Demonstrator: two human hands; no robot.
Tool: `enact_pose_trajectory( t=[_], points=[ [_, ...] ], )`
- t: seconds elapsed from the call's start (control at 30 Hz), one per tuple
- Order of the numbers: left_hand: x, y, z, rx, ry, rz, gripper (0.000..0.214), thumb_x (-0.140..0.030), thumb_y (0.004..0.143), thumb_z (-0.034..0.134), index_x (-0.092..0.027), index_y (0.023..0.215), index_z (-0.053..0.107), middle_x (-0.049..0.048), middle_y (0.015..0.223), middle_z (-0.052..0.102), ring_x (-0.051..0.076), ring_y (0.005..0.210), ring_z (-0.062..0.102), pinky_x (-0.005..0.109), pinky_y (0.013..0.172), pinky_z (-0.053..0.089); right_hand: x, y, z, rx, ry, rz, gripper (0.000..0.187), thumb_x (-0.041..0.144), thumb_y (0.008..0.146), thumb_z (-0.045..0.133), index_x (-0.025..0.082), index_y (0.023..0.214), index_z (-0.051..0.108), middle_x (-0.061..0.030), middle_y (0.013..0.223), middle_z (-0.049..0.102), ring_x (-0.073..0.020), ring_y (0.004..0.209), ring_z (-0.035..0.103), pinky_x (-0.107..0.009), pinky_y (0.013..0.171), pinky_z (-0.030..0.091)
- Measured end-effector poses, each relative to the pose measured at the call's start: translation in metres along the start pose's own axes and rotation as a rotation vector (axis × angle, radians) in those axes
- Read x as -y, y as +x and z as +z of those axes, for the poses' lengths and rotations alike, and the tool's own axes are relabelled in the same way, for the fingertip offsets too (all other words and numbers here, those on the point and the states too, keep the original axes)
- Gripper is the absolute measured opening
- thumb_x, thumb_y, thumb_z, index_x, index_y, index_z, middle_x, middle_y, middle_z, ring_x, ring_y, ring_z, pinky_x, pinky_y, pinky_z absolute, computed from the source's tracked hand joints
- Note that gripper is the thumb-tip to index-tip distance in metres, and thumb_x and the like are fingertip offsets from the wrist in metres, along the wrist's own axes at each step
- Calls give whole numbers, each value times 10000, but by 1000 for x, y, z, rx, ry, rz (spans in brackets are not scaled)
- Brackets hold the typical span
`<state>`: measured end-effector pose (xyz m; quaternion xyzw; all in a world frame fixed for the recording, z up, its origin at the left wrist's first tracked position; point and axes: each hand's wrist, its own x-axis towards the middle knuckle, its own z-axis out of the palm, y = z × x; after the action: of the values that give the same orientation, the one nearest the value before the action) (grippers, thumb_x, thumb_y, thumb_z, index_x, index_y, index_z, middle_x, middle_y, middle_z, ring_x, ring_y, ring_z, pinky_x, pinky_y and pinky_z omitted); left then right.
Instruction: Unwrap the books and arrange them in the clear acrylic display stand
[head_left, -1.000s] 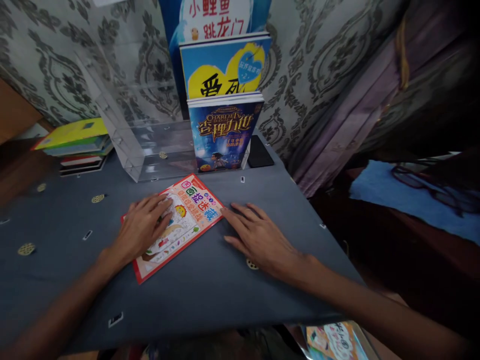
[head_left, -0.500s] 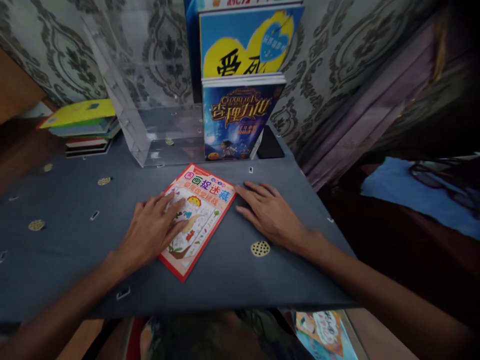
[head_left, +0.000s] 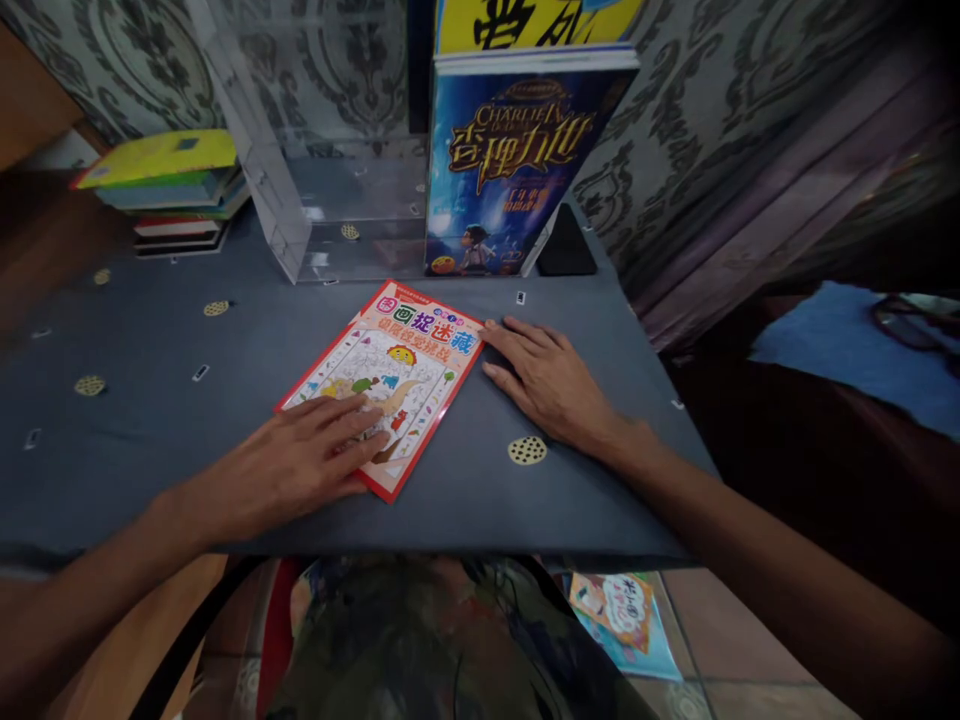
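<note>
Book (head_left: 410, 375) lies flat on the table (head_left: 457, 525), under the left hand (head_left: 304, 455), whose fingers are straight and slightly spread; the right hand (head_left: 555, 385), its fingers loosely apart, rests at the book's corner; beyond these fingers stand several upright books (head_left: 517, 165)

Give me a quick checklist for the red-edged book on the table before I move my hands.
1. Red-edged book flat on the table: ok, front cover up.
2. Book square to the table's front edge: not ok, turned at an angle.
3. Left hand on the book: ok, spread over the cover's lower left.
4. Right hand gripping the book: cannot tell, fingertips are at its right corner.
5. Book's top corner clear of the transparent rack: cannot tell, they look very close.
</note>
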<state>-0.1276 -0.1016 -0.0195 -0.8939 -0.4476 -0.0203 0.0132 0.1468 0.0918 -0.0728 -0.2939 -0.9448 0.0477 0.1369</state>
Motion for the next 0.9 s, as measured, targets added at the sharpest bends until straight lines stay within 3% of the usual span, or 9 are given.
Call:
enact_pose_trajectory(
  t=[0.17,0.37,0.57,0.73,0.9],
  points=[
    [-6,-10,5,3,38,62,489,-86,951,508,-205,1425,500,122,1420,597,277,1377,500,425,1111,456,0,0,1,-2,24,2,464,382,1045,356,197,1458,457,-128,1513,506,-322,1411,443,-574,1090,380],
    [-9,-24,21,-120,26,20,451,-101,973,471,-196,1411,519,127,1367,640,256,1318,560,405,1036,524,2,-2,-2,-17,29,-24,444,358,1035,390,189,1430,505,-129,1484,540,-323,1410,445,-579,1094,383],
    [-8,-21,23,-248,-42,-20,469,-92,973,399,-205,1411,524,95,1288,695,213,1228,631,372,1010,547,18,-12,-5,-66,96,-194,348,297,1033,418,194,1278,643,-98,1294,696,-277,1328,539,-540,1102,398],
    [-6,-13,8,-136,-98,-16,478,-59,936,418,-216,1356,584,83,1264,710,200,1180,664,350,996,559,37,-19,-8,-92,206,-287,309,252,1025,444,211,1221,680,-80,1218,735,-255,1265,594,-515,1076,442],
    [-5,-12,5,-159,-92,-28,475,-49,914,415,-201,1326,597,92,1264,709,211,1166,673,361,975,568,52,-23,-10,-79,321,-342,324,247,1032,428,213,1249,666,-81,1177,744,-236,1212,624,-490,1029,502]
  ],
)
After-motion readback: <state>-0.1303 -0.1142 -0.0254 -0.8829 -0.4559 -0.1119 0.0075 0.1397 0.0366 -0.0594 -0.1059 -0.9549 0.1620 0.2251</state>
